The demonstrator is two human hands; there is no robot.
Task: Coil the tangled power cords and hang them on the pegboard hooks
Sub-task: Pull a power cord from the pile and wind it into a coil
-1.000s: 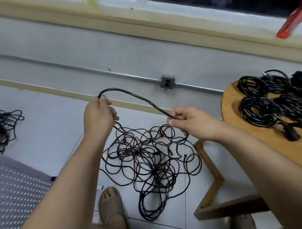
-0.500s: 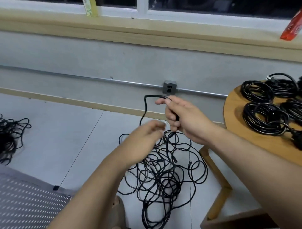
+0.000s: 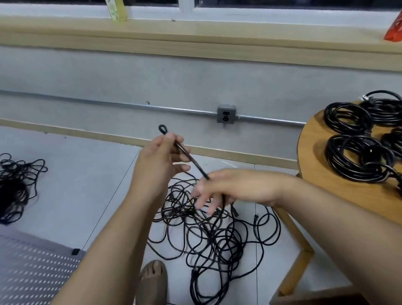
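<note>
Fig.: lighting & img quality, positions ref. the wall outlet [image 3: 226, 113].

- **Light:** soft, even, moderate. The wall either side of the outlet is lit flat & matte. The window panes [image 3: 152, 2] above it read dark.
- **Shadows:** faint & diffuse on the floor below the outlet.
- **Blur:** your right hand [image 3: 237, 189], below the outlet, is motion-blurred. Its fingers smear, so the grip is unreadable.
- **Sharpness:** your left hand [image 3: 158, 159], lower left of the outlet, & the cord [image 3: 191, 160] it pinches are sharper.
- **Distortion:** wide-angle bowing. The sill [image 3: 195, 41] above the outlet & the conduit [image 3: 130, 107] running thru it curve toward the frame edges.
- **Edges:** the pegboard [image 3: 32, 267], far lower left of the outlet, is soft w/ bright specks.
</note>
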